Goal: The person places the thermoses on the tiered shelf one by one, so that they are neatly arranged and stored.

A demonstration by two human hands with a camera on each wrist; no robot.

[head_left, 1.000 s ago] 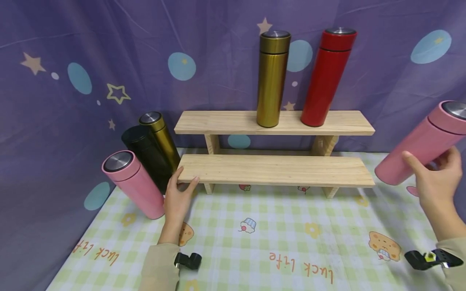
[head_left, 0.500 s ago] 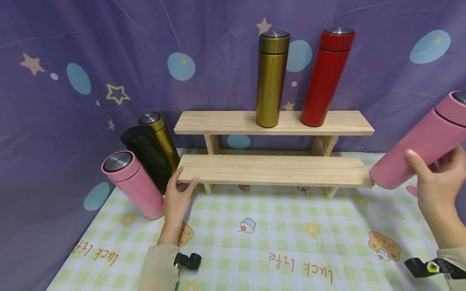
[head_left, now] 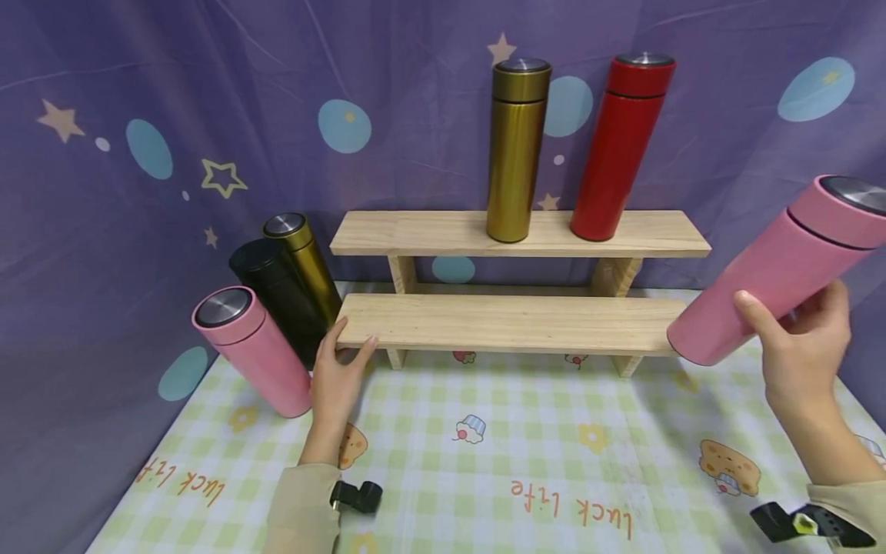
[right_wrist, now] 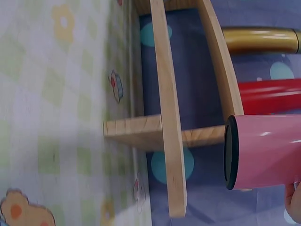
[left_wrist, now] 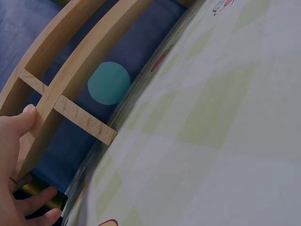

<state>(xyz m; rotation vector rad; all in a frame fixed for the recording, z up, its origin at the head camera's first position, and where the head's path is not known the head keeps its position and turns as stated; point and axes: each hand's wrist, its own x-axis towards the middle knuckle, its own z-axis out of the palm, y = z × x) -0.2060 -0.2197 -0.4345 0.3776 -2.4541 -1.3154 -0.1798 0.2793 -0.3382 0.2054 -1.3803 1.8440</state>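
My right hand (head_left: 806, 350) grips a pink thermos (head_left: 768, 277) near its middle. The thermos is tilted, its steel lid up and to the right, its base beside the right end of the lower board. In the right wrist view the dark base of the pink thermos (right_wrist: 268, 150) shows in front of the rack. My left hand (head_left: 339, 377) holds the left front corner of the two-tier wooden shelf (head_left: 519, 323), thumb on the front edge and fingers around the end. On the upper board stand a gold thermos (head_left: 517, 154) and a red thermos (head_left: 623, 146).
Left of the shelf stand another pink thermos (head_left: 256, 350), a black bottle (head_left: 280, 296) and a second gold thermos (head_left: 311, 265), close together near the left hand. A checked cloth (head_left: 540, 477) covers the table. A purple curtain (head_left: 415, 46) hangs behind.
My right hand first shifts the pink thermos slightly, then carries it left toward the right end of the lower board. My left hand stays in place on the shelf.
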